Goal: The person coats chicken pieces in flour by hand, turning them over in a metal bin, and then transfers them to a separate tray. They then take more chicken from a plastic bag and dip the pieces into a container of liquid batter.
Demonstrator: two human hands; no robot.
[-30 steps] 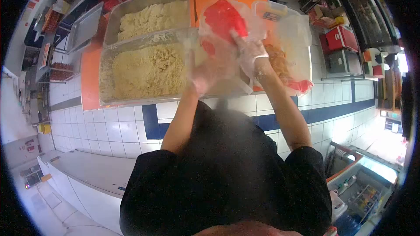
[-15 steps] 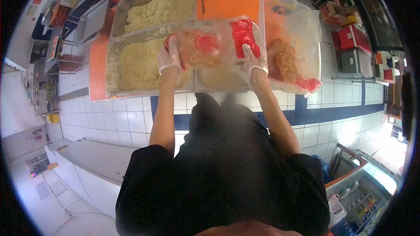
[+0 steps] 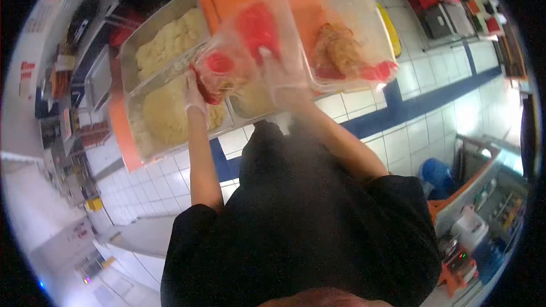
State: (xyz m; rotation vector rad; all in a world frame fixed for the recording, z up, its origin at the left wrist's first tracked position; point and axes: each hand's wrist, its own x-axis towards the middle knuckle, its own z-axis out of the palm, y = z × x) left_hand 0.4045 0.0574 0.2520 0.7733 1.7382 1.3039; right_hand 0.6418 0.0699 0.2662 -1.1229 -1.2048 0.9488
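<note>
Both hands wear clear gloves and hold a clear plastic bag (image 3: 233, 59) with red printing over the metal trays. My left hand (image 3: 195, 94) grips its left end, fingers closed against the plastic. At the bag's right side, my right hand (image 3: 278, 77) is closed on it, blurred by motion. Something pale and reddish shows through the bag, too smeared to name. Below the bag are a tray of yellowish crumbly powder (image 3: 162, 113) and a smaller tray of pale liquid or powder (image 3: 253, 99).
A tray of pale, lumpy flour-like stuff (image 3: 170, 42) stands at the back left. A clear plastic tub (image 3: 300, 51) at the right holds brown food pieces (image 3: 338, 48) and a red-and-clear bag. Orange board (image 3: 219, 0) lies behind. Blue jug (image 3: 437, 173) stands on the floor side.
The view has turned, so the trays now look tilted. The bag has gone from level to slanting, its right end higher, and my hands are closer together, still on it.
</note>
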